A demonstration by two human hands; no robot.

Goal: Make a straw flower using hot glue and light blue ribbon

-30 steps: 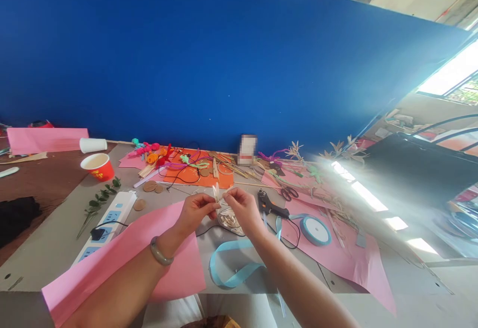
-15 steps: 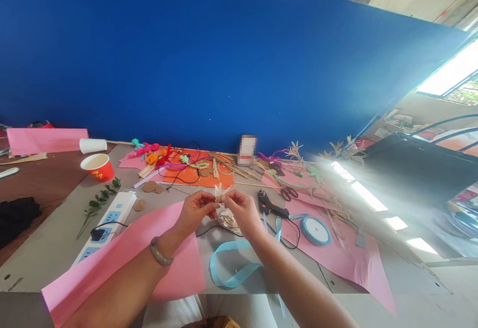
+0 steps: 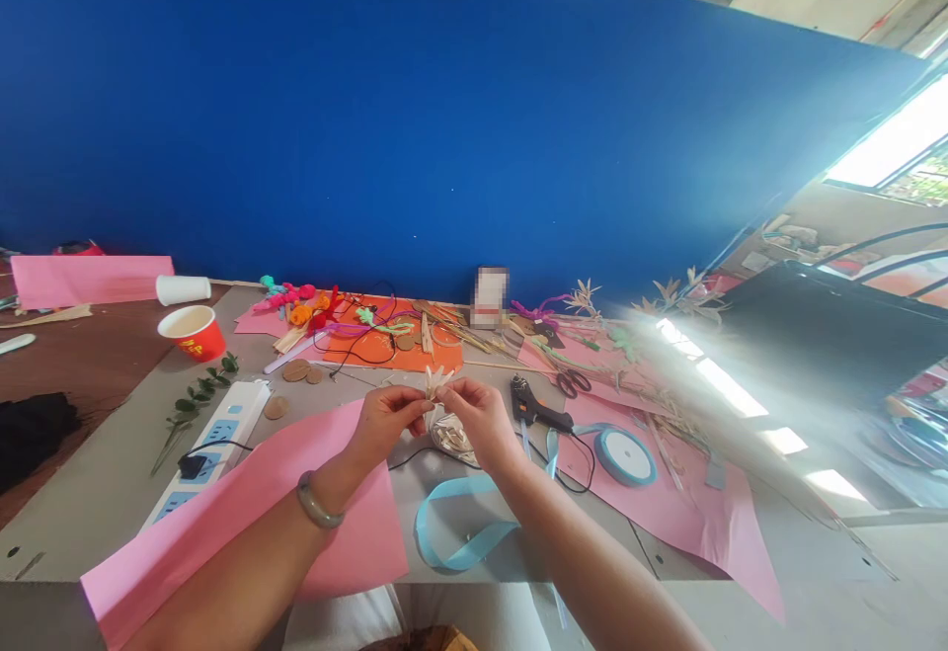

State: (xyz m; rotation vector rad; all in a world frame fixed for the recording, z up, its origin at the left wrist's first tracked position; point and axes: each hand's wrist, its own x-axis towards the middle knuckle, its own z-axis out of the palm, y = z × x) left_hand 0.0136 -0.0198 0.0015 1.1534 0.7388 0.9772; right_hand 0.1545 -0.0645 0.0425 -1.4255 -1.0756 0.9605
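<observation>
Between my fingertips is a small pale flower (image 3: pixel 438 380) with thin, pointed petals fanning upward. My left hand (image 3: pixel 392 419) pinches it low on the left side. From the right, the thumb and finger of my right hand (image 3: pixel 474 414) pinch it near its base. Just below and behind the hands sits a round container of pale petal-like pieces (image 3: pixel 453 437), partly covered by my right hand. A glue gun (image 3: pixel 539 408) lies to the right of my right hand, its cable curling on the table. A loop of light blue ribbon (image 3: pixel 463 552) rests beneath my wrists.
Pink paper (image 3: pixel 355 552) lies under my left arm beside a power strip (image 3: pixel 214 448). A red paper cup (image 3: pixel 194 333) stands at the left. Scissors (image 3: pixel 573 383) and a ribbon spool (image 3: pixel 626 457) are on the right. A blue partition (image 3: pixel 370 137) closes off the back.
The flower's petals look more spread and turned slightly between my fingertips. Both hands stay in nearly the same place.
</observation>
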